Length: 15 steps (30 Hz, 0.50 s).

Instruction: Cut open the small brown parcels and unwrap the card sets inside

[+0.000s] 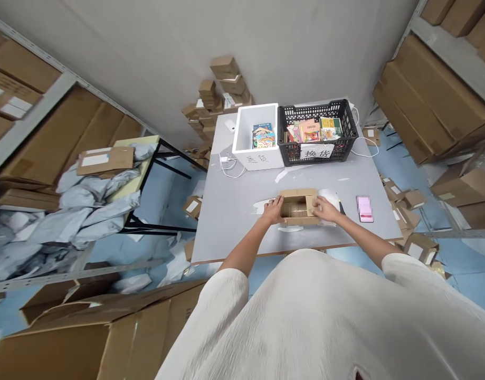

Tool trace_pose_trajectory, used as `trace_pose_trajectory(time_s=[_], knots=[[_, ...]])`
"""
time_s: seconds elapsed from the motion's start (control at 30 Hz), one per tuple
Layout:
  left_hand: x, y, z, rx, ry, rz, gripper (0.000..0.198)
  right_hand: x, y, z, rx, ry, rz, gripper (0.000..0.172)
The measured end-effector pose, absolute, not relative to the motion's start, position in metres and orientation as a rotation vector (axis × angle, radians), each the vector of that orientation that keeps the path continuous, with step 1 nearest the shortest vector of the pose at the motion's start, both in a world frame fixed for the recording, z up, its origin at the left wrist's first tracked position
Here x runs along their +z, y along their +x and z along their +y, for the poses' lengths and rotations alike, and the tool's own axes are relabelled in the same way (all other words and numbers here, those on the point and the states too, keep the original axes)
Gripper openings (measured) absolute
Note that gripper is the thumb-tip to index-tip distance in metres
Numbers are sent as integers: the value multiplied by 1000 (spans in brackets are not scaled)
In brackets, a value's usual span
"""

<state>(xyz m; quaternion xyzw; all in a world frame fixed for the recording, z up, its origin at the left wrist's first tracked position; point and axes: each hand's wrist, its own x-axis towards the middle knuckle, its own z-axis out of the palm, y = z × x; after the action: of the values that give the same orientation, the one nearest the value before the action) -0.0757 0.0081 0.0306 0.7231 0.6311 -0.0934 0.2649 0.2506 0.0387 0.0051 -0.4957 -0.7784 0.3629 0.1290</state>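
A small open cardboard box (pixel 298 205) sits on the grey table (pixel 242 211) near its front edge. My left hand (pixel 273 209) grips the box's left side, fingers curled over the flap. My right hand (pixel 323 208) holds the right side, fingers bent over the edge and into the opening. Brown contents show inside the box. Behind my right hand lies a white roll-like object (pixel 331 196), partly hidden.
A white foam bin (pixel 246 138) and a black plastic crate (pixel 345 126), both with colourful books, stand at the table's far edge. A pink item (pixel 364 208) lies to the right. Charger cables, stacked cartons, shelves, grey mailer bags and scattered boxes surround the table.
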Motion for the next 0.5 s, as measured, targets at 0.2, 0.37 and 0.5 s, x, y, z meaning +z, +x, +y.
trace_pose_trajectory(time_s=[0.2,0.37,0.5], knots=[[30,-76,-7,-99,2003,1657,87,5,235,19,1042,-1608,-2332,25],[26,-75,-20,-14,2059,1610,15,16,231,18,1090,-1700,-2328,14],[31,-78,-19,88,2102,1616,17,32,229,21,1081,-1705,-2255,14]])
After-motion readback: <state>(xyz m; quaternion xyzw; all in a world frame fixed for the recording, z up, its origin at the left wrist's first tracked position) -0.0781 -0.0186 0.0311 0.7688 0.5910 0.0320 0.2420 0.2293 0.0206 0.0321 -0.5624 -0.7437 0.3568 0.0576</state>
